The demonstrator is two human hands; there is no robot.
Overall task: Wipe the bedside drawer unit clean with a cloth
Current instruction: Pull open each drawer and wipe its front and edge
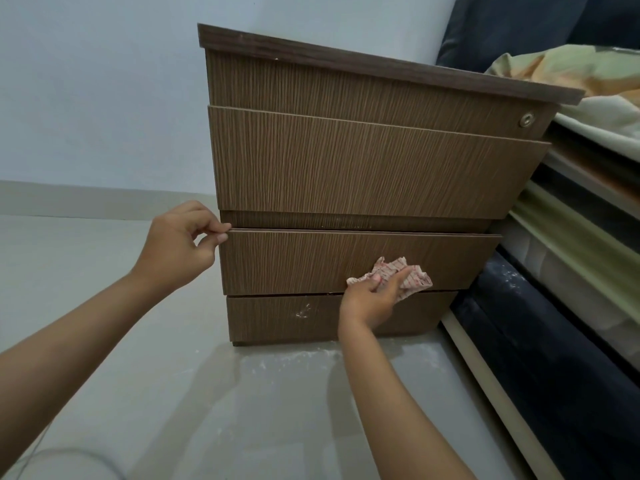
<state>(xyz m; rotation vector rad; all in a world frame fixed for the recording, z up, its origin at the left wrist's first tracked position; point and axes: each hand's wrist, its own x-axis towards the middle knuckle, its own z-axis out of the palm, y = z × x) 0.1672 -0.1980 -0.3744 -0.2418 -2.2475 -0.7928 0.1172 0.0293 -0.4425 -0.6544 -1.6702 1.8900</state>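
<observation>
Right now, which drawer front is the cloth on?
The middle drawer front: the right hand presses the cloth near its lower edge.

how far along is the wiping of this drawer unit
Mid-job, by the look of it. The right hand presses the cloth on the middle drawer front; the left hand pinches that drawer's top corner. White smudges on the bottom panel remain. Upper fronts show no marks; the top surface is hidden.

Matt ribbed wood-grain laminate drawer unit [363, 168] w/ metal lock [527, 119]; crumpled woven cloth [398, 273]; glossy floor [242, 410].
</observation>
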